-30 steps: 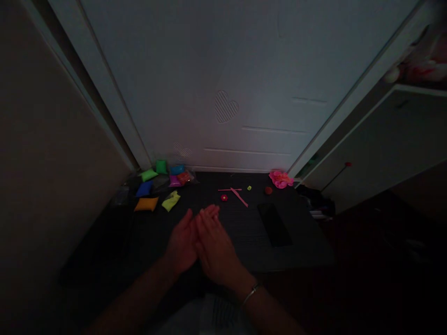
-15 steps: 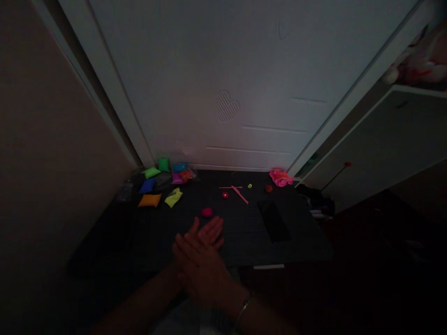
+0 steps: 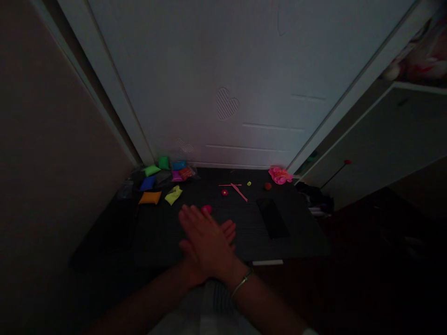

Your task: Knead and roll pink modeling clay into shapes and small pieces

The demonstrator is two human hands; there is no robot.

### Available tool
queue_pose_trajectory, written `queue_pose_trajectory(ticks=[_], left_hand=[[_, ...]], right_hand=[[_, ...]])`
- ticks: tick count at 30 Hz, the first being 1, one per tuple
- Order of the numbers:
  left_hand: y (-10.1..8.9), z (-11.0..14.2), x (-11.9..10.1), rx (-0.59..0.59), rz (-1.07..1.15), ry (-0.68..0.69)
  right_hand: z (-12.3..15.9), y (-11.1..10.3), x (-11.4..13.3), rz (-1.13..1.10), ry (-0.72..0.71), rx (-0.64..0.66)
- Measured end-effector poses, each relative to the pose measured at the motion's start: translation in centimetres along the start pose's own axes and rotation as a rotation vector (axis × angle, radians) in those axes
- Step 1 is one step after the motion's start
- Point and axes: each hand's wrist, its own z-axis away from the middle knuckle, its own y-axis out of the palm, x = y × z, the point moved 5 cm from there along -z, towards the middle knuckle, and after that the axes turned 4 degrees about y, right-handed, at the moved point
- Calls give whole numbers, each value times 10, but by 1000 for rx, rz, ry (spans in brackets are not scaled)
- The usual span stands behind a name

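Note:
My right hand (image 3: pixel 201 239), a bracelet at its wrist, lies flat on top of my left hand (image 3: pixel 229 228), palm against palm and crossed, over the dark table (image 3: pixel 157 237). The right fingers stretch up and to the left. The left fingertips peek out on the right side. A small pink clay ball (image 3: pixel 207 209) sits on the table just beyond my right fingertips. I cannot see whether anything lies between the palms.
Several coloured clay packets (image 3: pixel 164 179) lie at the table's back left. Pink sticks (image 3: pixel 239 191), a small red piece (image 3: pixel 224 192), a red ball (image 3: pixel 267 186) and a pink clay flower (image 3: pixel 279 175) lie further back. A dark phone (image 3: pixel 272 217) rests to the right. A white door stands behind.
My palms have slid across each other, the right hand moving forward and left over the left. The pink ball, unseen a second ago, now lies on the table.

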Motion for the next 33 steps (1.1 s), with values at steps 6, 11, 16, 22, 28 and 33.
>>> queue_pose_trajectory(ticks=[6, 11, 16, 22, 28, 33], left_hand=[[4, 13, -15, -222, 96, 92], [10, 7, -25, -197, 93, 9], [5, 10, -28, -337, -13, 49], [13, 8, -29, -287, 15, -18], [10, 7, -30, -305, -134, 55], [-3, 3, -35, -451, -197, 132]], right_hand=[[1, -12, -35, -31, 52, -83], [31, -14, -49, -155, 142, -266], [33, -6, -48, -104, 130, -58], [32, -2, -49, -125, 170, -26], [29, -4, -45, 49, 218, 2], [29, 0, -43, 55, 253, -48]])
